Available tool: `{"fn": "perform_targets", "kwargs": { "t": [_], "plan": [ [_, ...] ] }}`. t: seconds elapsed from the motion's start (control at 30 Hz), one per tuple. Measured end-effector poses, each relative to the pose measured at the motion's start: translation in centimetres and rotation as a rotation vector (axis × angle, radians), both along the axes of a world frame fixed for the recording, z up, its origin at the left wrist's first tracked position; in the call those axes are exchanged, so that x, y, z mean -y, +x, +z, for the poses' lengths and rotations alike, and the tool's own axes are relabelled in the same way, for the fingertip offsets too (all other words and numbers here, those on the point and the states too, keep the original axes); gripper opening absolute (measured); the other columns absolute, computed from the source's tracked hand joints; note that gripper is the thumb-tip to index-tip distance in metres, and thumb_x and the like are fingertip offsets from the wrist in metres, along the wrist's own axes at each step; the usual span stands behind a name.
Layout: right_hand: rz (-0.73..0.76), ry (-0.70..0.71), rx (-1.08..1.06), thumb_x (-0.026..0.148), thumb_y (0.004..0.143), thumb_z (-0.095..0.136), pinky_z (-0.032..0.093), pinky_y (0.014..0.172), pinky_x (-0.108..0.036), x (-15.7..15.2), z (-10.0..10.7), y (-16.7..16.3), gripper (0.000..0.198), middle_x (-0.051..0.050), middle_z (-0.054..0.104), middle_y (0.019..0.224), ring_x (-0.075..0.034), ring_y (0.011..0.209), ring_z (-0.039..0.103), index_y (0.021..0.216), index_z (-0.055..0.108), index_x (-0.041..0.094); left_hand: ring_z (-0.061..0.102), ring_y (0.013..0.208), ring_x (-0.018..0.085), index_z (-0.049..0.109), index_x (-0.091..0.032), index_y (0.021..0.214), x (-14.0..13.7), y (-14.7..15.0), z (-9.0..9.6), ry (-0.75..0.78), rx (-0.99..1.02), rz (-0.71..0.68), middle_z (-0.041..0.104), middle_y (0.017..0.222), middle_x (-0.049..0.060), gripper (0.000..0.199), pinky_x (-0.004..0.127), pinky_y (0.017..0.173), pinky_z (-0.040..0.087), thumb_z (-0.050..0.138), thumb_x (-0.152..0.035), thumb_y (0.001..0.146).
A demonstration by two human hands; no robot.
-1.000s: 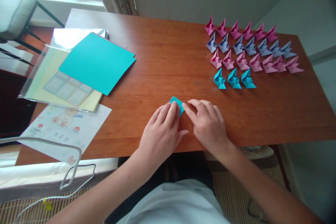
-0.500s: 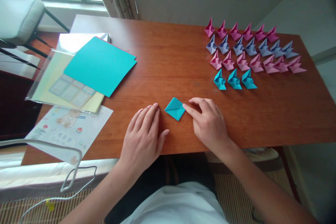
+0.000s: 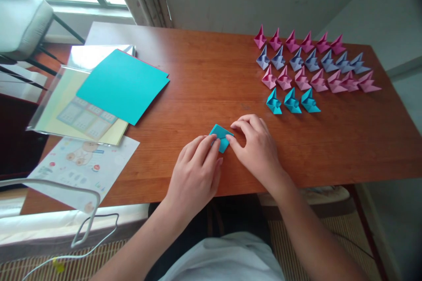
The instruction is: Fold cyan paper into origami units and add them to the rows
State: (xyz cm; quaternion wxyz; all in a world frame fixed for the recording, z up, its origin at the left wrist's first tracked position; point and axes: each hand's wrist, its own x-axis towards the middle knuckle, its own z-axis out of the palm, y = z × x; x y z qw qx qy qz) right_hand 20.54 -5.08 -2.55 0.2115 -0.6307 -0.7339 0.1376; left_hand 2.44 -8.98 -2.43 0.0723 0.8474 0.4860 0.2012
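Observation:
A small diamond of folded turquoise origami paper (image 3: 220,131) lies flat on the wooden table in front of me. My left hand (image 3: 198,167) covers its left corner, fingers close together and their tips on the paper. On the other side, my right hand (image 3: 255,147) has its thumb on the paper's right corner, while the curled index finger sits just beyond the edge. A crease line runs across the middle of the diamond. My left fingertips hide part of the paper.
Rows of finished origami pieces stand at the right: magenta (image 3: 292,41), lavender (image 3: 296,59), pink (image 3: 302,79) and turquoise (image 3: 292,102). Turquoise sheets (image 3: 125,85) lie on a plastic paper packet (image 3: 46,105) at the left, beside a printed sheet (image 3: 108,171). A chair (image 3: 23,22) stands beyond.
My left hand has moved right from the bare table onto the paper's left corner. My right hand has shifted slightly, its thumb now on the right corner where the index finger was.

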Motion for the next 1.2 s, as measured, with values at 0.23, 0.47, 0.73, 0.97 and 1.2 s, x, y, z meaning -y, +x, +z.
{"fn": "perform_targets", "kwargs": {
  "t": [0.23, 0.47, 0.73, 0.97, 1.2],
  "plan": [
    [-0.029, -0.064, -0.134, 0.022, 0.089, 0.069, 0.053, 0.088, -0.040, -0.3, -0.6, -0.3, 0.009, -0.007, 0.064, 0.099, -0.025, 0.096, 0.062, 0.081, 0.063, 0.021, 0.059, 0.127, 0.031, 0.060, -0.010, 0.131, 0.0, 0.0, -0.9, -0.022, 0.069, 0.002, 0.065, 0.139, 0.015, 0.036, 0.047, 0.110, 0.052, 0.054, -0.017, 0.096],
    [-0.030, -0.048, -0.278, 0.019, 0.093, 0.062, 0.052, 0.086, -0.041, 0.3, -0.5, -0.3, 0.013, -0.007, 0.070, 0.098, -0.024, 0.095, 0.064, 0.081, 0.060, 0.022, 0.060, 0.128, 0.030, 0.058, -0.013, 0.130, -0.1, 0.3, -0.8, -0.001, 0.174, 0.018, 0.065, 0.137, 0.015, 0.035, 0.047, 0.109, 0.054, 0.055, -0.014, 0.095],
    [-0.081, -0.169, -0.768, 0.031, 0.096, 0.063, 0.060, 0.081, -0.033, 1.6, 0.0, -1.2, 0.012, -0.005, 0.077, 0.108, -0.021, 0.097, 0.074, 0.106, 0.064, 0.024, 0.058, 0.135, 0.026, 0.052, -0.015, 0.141, 0.1, 0.9, 0.0, -0.075, 0.365, 0.048, 0.060, 0.146, 0.015, 0.047, 0.042, 0.114, 0.051, 0.057, -0.012, 0.094],
    [0.084, -0.041, -0.793, 0.021, 0.099, 0.059, 0.057, 0.100, -0.037, 2.9, 0.4, -1.6, 0.029, -0.002, 0.074, 0.123, -0.019, 0.113, 0.071, 0.126, 0.062, 0.029, 0.068, 0.119, 0.024, 0.055, -0.020, 0.140, -0.2, 1.0, 1.0, -0.436, 0.918, 0.231, 0.067, 0.135, 0.012, 0.048, 0.035, 0.098, 0.059, 0.067, -0.026, 0.094],
    [0.223, 0.197, -0.495, 0.008, 0.094, 0.059, 0.055, 0.100, -0.039, 2.4, 0.3, -1.3, 0.033, -0.005, 0.075, 0.114, -0.020, 0.111, 0.066, 0.120, 0.068, 0.025, 0.069, 0.086, 0.014, 0.073, -0.017, 0.105, -2.3, -0.1, 0.4, -0.657, 1.174, 0.376, 0.074, 0.095, 0.004, 0.021, 0.019, 0.071, 0.057, 0.075, -0.029, 0.088]
  ]
}}
